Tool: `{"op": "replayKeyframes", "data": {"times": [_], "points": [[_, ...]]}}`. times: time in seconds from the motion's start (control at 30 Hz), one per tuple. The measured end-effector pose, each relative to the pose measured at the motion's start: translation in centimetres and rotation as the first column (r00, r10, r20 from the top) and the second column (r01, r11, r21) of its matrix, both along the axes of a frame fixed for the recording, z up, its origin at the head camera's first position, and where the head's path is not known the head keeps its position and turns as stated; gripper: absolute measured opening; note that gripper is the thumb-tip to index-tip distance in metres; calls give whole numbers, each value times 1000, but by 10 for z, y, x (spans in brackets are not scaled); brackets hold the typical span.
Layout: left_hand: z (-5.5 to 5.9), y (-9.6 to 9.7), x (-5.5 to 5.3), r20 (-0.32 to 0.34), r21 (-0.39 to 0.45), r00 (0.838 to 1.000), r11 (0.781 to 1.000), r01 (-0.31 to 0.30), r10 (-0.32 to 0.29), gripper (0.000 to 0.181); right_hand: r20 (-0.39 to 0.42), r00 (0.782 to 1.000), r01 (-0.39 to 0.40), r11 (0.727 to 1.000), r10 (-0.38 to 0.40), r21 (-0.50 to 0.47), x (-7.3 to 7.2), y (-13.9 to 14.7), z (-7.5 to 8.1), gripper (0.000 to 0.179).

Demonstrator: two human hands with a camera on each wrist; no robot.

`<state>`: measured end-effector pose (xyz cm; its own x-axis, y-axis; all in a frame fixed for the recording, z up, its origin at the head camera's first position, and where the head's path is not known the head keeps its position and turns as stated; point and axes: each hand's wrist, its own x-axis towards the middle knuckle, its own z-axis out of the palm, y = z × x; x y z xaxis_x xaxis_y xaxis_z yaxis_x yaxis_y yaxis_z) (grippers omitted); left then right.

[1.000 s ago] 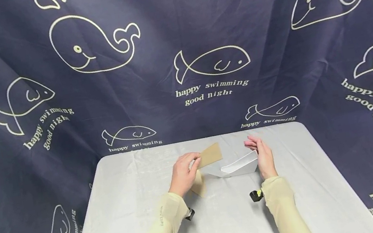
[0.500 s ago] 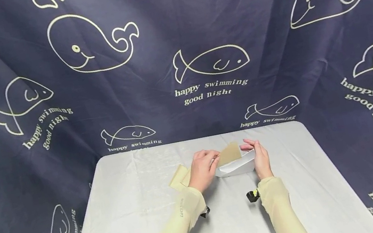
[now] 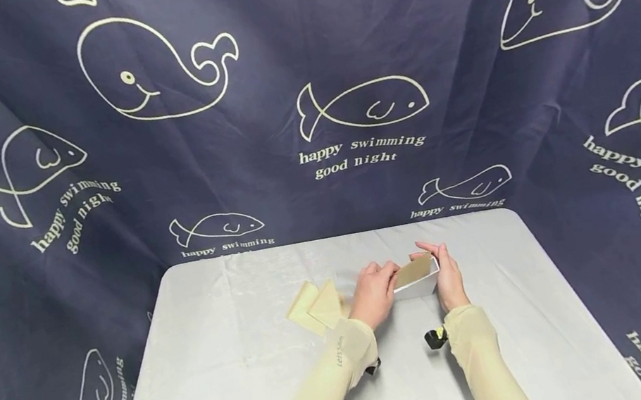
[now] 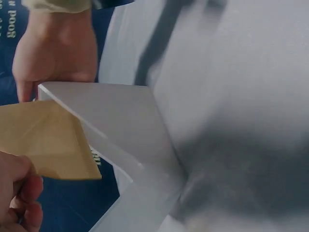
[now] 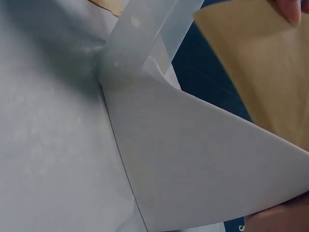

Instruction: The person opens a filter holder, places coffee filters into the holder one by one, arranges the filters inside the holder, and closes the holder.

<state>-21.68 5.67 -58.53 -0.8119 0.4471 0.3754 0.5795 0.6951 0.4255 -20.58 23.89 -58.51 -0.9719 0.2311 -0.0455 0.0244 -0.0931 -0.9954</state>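
My left hand point(image 3: 374, 294) pinches a brown paper coffee filter point(image 3: 413, 271) by its near edge, thumb against bent fingers. The filter stands over the open top of a white holder point(image 4: 116, 113), its lower part hidden behind the holder's wall in the right wrist view. A translucent side panel point(image 5: 133, 41) rises at one end of the holder. My right hand point(image 3: 451, 281) lies along the holder's right end, its extended fingers reaching behind it. Two pale folded filters point(image 3: 327, 304) lie overlapping on the table to the left of my left hand.
The holder stands on a table point(image 3: 231, 387) covered with a pale grey cloth. A dark blue curtain point(image 3: 368, 177) with whale and fish drawings hangs around the back and sides. A small black wrist camera point(image 3: 435, 338) sits by my right sleeve.
My left hand has moved right, carrying the brown filter over to the holder, where it now sits lower. The pale filters left behind have come into view. My right hand stays by the holder's end.
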Motion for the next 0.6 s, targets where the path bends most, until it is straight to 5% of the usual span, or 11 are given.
{"op": "replayKeyframes", "data": {"times": [0.37,0.6], "points": [[-15,9,0,-44,-132,998,990,43,-49,7,-8,1000,-12,1000,11,-13,0,1,-7,65],[-24,10,-1,-2,-184,1000,983,27,-28,10,-6,1000,-6,999,6,-49,-8,5,-25,67]]}}
